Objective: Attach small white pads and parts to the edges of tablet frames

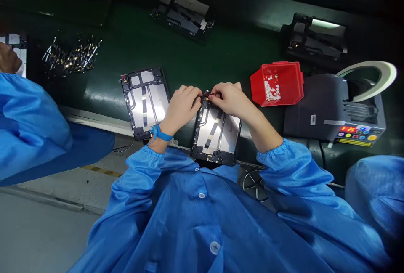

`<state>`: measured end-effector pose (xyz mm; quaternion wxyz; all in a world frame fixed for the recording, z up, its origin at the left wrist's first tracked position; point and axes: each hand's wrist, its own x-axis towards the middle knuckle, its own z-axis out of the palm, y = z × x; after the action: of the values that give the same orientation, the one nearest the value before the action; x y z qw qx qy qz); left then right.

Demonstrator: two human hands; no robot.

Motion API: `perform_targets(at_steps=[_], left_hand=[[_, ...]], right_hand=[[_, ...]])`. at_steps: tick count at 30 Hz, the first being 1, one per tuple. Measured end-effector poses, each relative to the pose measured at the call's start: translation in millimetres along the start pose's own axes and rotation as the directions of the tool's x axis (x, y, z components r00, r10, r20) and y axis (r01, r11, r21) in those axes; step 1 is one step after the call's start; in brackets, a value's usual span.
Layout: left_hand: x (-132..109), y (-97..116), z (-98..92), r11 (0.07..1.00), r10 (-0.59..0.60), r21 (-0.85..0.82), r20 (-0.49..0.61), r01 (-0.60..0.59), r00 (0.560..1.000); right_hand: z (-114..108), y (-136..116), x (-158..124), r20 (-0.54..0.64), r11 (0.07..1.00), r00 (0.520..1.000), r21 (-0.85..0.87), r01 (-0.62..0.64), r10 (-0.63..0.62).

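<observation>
Tablet frame [216,136] is laid flat on the green workbench [202,50], directly below both hands. A small red-tipped part [210,95] at its top edge is pinched by the right hand [229,100]. The left hand [181,107], fitted with a blue wrist band [160,133], is curled beside that part, though no grip can be made out. A second frame [145,101] is laid just left, and a red bin [277,83] of white pieces [272,88] is placed right.
</observation>
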<state>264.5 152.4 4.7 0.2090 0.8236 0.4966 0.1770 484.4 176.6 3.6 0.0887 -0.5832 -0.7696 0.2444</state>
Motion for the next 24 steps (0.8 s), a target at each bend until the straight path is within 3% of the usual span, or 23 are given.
perform_targets(at_steps=[10,17,24], left_hand=[[-5,-8,7.7,0.963,0.197,0.171,0.066,-0.206,0.978],[-2,-9,4.4,0.871,0.333,0.341,0.122,-0.354,0.935],[10,-13,-9.3,0.767,0.495,0.348,0.214,-0.539,0.842]], right_hand=[[16,-8,-7,-0.106,0.997,0.994,-0.075,-0.036,0.028],[11,-19,-8,-0.066,0.983,0.996,-0.171,-0.066,0.056],[-7,-11,3,0.100,0.976,0.994,-0.215,-0.011,0.034]])
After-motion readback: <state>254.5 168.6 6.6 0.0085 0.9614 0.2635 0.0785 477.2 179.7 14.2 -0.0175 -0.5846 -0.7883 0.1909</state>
